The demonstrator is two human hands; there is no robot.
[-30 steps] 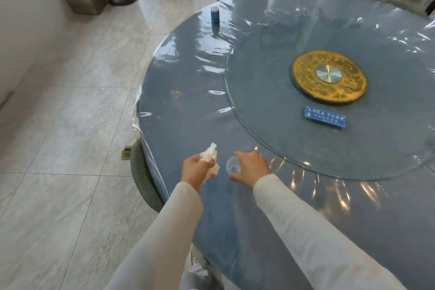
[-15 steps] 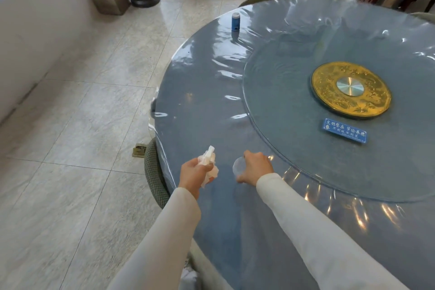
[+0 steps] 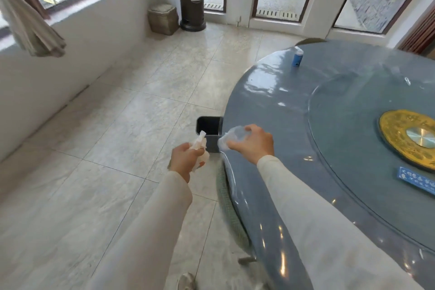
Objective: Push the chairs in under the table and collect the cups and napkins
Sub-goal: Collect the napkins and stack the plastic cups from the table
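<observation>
Lifted off the table (image 3: 270,92) — plastic cup (image 3: 231,138) now in hand.
Fingers of the right hand (image 3: 254,146) curl round it; left hand (image 3: 187,161) clenches the crumpled napkin (image 3: 200,142) — both near the bin (image 3: 208,125).

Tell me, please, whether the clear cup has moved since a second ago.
Yes: the right hand has carried the clear cup from beside the glass turntable outward to the table edge.
</observation>
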